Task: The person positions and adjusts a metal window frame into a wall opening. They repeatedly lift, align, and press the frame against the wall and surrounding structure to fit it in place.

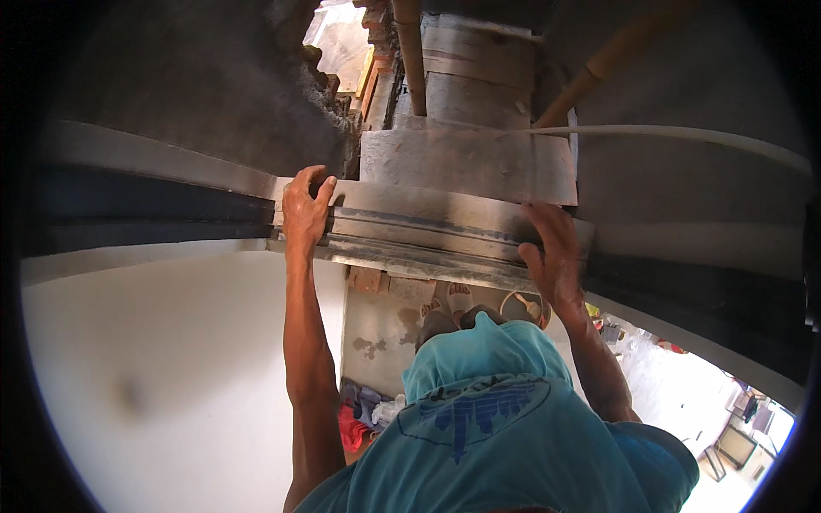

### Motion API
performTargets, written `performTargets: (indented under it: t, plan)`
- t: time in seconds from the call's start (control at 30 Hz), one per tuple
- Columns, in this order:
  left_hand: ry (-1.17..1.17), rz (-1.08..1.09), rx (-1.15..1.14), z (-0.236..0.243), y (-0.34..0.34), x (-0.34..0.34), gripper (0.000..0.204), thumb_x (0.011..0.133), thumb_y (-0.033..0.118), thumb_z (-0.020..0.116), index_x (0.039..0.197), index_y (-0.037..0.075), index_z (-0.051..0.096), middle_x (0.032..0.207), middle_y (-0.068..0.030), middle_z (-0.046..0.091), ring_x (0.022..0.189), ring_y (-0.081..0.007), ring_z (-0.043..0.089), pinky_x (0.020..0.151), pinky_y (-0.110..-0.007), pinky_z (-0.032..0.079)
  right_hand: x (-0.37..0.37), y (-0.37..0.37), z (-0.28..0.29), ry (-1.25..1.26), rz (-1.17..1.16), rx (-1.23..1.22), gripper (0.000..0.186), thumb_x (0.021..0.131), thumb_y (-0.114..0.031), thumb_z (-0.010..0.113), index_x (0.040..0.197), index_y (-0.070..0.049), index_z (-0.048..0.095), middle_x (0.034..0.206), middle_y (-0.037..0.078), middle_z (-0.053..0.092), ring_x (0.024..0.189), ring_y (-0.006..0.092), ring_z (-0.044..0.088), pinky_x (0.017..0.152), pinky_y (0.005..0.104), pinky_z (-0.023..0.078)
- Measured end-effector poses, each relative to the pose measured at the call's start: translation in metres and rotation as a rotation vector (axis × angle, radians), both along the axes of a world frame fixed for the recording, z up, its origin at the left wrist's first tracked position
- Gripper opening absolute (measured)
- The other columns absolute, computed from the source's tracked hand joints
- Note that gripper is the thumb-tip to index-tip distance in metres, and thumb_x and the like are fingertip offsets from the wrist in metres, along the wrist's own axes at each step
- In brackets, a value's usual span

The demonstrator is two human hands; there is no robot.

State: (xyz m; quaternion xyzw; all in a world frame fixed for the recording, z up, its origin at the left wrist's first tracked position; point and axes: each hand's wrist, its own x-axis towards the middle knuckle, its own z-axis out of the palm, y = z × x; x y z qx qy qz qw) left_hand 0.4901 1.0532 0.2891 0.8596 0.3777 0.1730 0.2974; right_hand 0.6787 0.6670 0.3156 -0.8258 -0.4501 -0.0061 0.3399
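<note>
My left hand (305,205) is at the left end of a pale, dusty grooved ledge (419,218) that crosses the view, its fingers loosely bent and apart from the thumb. My right hand (552,252) is at the ledge's right end, fingers curved and thumb apart. Both appear to touch it without holding anything; exact contact is hard to tell. Beyond the ledge lie rough grey slabs (466,162), stacked like steps. Below it show my turquoise shirt and sandalled feet (458,299).
Bamboo poles (409,47) stand beyond the slabs, beside a broken brick edge (325,81) with daylight behind. A white wall (154,359) is at lower left, with a pile of cloth (359,410) beside it. A thin pale band (684,137) curves rightward. Assorted items (735,440) show at lower right.
</note>
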Motion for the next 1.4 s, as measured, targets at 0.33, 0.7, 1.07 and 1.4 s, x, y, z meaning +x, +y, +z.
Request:
performTargets:
  t: [0.33, 0.7, 1.07, 1.4]
  plan:
    - [-0.019, -0.011, 0.037, -0.003, -0.001, 0.002, 0.037, 0.097, 0.028, 0.07, 0.123, 0.001, 0.072, 0.118, -0.0181, 0.075, 0.11, -0.035, 0.071, 0.099, -0.045, 0.052, 0.008, -0.005, -0.011, -0.015, -0.078, 0.08, 0.056, 0.095, -0.039, 0.067, 0.135, 0.0, 0.064, 0.136, 0.023, 0.062, 0.129, 0.0458, 0.055, 0.114, 0.0555, 0.04]
    - [-0.076, -0.031, 0.013, -0.001, -0.003, -0.001, 0.036, 0.095, 0.025, 0.071, 0.121, 0.0, 0.07, 0.117, -0.0205, 0.072, 0.112, -0.0387, 0.067, 0.1, -0.045, 0.05, 0.005, -0.012, -0.016, 0.052, -0.05, 0.063, 0.055, 0.092, -0.036, 0.07, 0.135, -0.001, 0.065, 0.138, 0.023, 0.063, 0.132, 0.0445, 0.055, 0.117, 0.0544, 0.036]
    - [-0.006, 0.034, 0.082, 0.004, -0.008, -0.009, 0.038, 0.093, 0.029, 0.073, 0.12, 0.001, 0.073, 0.119, -0.0185, 0.074, 0.115, -0.0373, 0.067, 0.103, -0.045, 0.051, 0.006, -0.009, -0.021, 0.065, -0.036, 0.049, 0.057, 0.074, -0.016, 0.077, 0.128, -0.003, 0.068, 0.137, 0.022, 0.063, 0.13, 0.0444, 0.055, 0.115, 0.0566, 0.038]
    - [-0.016, -0.011, 0.077, 0.003, -0.008, 0.002, 0.042, 0.094, 0.034, 0.071, 0.122, 0.002, 0.07, 0.116, -0.019, 0.071, 0.113, -0.0393, 0.064, 0.098, -0.05, 0.05, 0.01, -0.012, -0.018, 0.068, -0.051, 0.044, 0.052, 0.074, -0.019, 0.077, 0.123, -0.002, 0.069, 0.128, 0.021, 0.067, 0.124, 0.0431, 0.058, 0.112, 0.054, 0.041]
